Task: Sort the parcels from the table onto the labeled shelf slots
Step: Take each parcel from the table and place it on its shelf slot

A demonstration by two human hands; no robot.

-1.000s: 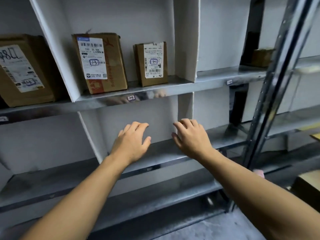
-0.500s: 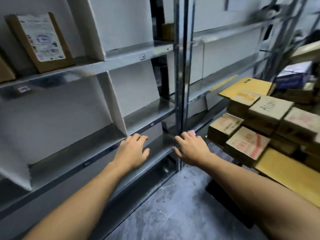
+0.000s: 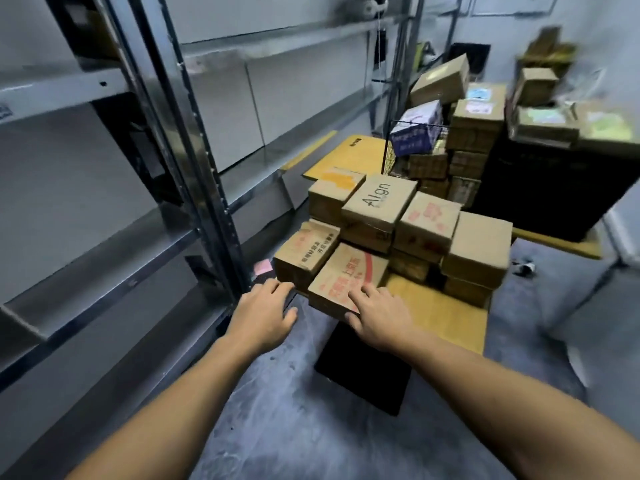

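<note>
Right hand (image 3: 379, 318) lies spread on the red-printed parcel (image 3: 341, 275), fingers straight across its top and thumb at its near face, pinching nothing. That parcel sits at the near left corner of the table (image 3: 440, 313), touching a second red-lettered parcel (image 3: 304, 252) on its left. Left hand (image 3: 265, 311) hangs just beside that corner, fingers loosely bent, holding nothing; whether it touches the second parcel is unclear. More parcels are stacked behind, one marked "Align" (image 3: 379, 202). Metal shelving (image 3: 194, 140) stands along the table's left edge.
</note>
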